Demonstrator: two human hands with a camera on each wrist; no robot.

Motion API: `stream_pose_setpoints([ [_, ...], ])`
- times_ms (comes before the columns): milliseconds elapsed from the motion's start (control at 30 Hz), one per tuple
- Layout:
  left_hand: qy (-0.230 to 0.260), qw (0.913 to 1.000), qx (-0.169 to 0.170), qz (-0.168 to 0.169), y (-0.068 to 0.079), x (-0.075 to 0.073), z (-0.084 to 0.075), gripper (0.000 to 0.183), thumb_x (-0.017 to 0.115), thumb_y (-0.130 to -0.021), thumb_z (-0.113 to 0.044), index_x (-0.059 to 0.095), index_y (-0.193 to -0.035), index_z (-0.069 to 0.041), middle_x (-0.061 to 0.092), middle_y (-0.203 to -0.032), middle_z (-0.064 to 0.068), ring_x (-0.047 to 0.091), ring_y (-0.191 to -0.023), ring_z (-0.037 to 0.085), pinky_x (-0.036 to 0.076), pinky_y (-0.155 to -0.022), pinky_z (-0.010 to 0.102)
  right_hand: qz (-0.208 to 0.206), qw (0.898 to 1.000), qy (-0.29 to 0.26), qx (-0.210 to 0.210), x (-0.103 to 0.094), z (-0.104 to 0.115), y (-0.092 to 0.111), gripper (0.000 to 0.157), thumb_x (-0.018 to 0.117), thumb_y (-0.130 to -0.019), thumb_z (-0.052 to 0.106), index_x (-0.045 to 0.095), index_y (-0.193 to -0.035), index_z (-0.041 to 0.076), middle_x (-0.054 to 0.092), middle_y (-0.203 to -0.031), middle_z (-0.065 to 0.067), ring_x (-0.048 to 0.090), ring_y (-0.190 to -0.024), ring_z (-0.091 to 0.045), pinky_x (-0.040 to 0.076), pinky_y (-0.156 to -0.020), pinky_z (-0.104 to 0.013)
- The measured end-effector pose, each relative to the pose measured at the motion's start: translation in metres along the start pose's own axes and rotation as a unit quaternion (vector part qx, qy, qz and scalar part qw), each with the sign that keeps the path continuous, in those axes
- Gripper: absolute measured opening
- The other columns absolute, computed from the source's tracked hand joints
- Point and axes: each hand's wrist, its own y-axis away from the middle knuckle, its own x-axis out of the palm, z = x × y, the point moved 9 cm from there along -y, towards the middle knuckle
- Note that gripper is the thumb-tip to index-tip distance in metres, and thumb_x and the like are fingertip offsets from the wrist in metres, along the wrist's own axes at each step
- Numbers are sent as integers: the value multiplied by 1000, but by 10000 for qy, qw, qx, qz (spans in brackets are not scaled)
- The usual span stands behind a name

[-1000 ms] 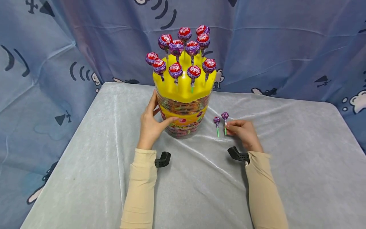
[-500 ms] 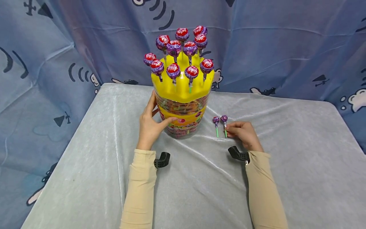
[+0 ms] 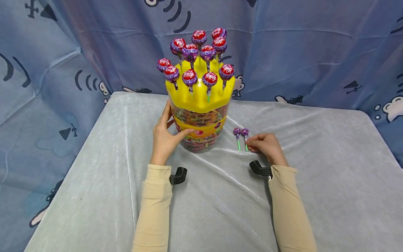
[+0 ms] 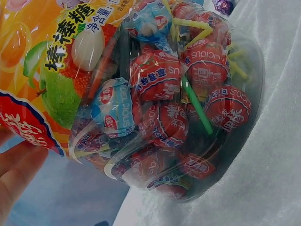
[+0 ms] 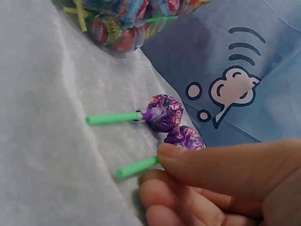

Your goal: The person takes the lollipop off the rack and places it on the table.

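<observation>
A large clear jar of lollipops with a yellow lid stands upright on the cloth-covered table. Several red and purple wrapped lollipops stick up out of the lid. My left hand grips the jar's left side, thumb across the front label and fingers round the back. To the right of the jar, my right hand pinches the green stick of a purple-wrapped lollipop between thumb and fingers. Another purple lollipop with a green stick lies parallel beside it, their wrapped heads side by side.
The table's pale grey cloth has soft creases. Behind and to the left hangs a blue patterned curtain. Through the jar's wall, several wrapped lollipops in red and blue show packed inside.
My right hand has lowered the pinched lollipop slightly and moved it left, closing the gap to the other lollipop. My left hand keeps its grip on the jar.
</observation>
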Motion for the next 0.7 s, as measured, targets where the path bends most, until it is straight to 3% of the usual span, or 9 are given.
stream_pose_setpoints([
  [400,26,10000,-16,21,-1,1,1,97,81,-75,-22,22,-152,-15,40,-146,8,43,-128,20,42,-102,31,-489,9957,756,-226,-10,9,4,25,69,-82,3,61,-96,-16,59,-67,7,55,-58,-2,51,-55,-16],
  [700,44,10000,-19,-10,-1,0,0,97,81,-75,-20,21,-152,-12,40,-145,11,44,-127,23,43,-101,35,-741,9925,-8,-972,-12,33,11,24,67,-85,1,60,-98,-17,62,-67,10,61,-63,-3,55,-61,-18],
])
